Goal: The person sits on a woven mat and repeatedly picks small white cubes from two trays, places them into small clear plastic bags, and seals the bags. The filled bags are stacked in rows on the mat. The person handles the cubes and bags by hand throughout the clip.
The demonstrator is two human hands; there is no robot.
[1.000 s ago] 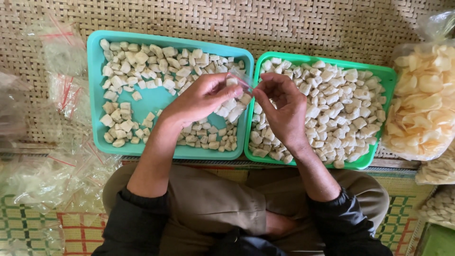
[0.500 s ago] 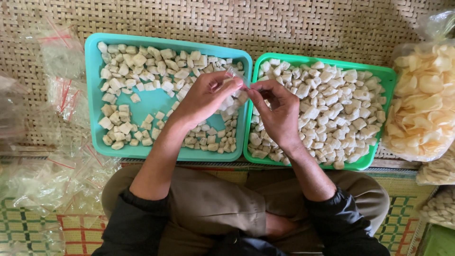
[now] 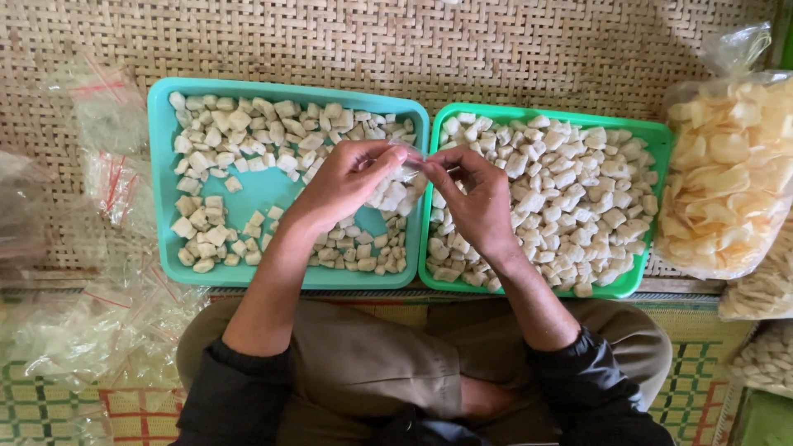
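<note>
My left hand (image 3: 347, 183) and my right hand (image 3: 475, 198) meet above the gap between two trays. Both pinch a small clear plastic bag (image 3: 410, 175) holding a few pale pieces. A teal tray (image 3: 248, 89) on the left is partly filled with pale square snack pieces (image 3: 239, 132). Beside it on the right, a green tray (image 3: 636, 132) is packed with the same kind of pieces (image 3: 578, 198). The bag's lower part is hidden between my fingers.
The trays rest on a woven mat (image 3: 413, 41). A large clear bag of yellowish crackers (image 3: 727, 173) stands at the right, more bagged snacks (image 3: 764, 359) below it. Empty clear bags (image 3: 99, 322) lie at the left. My crossed legs (image 3: 372, 372) sit in front.
Both hands have stayed together over the tray gap, shifting slightly up. The fingers have worked on the small bag between them. The trays have not moved.
</note>
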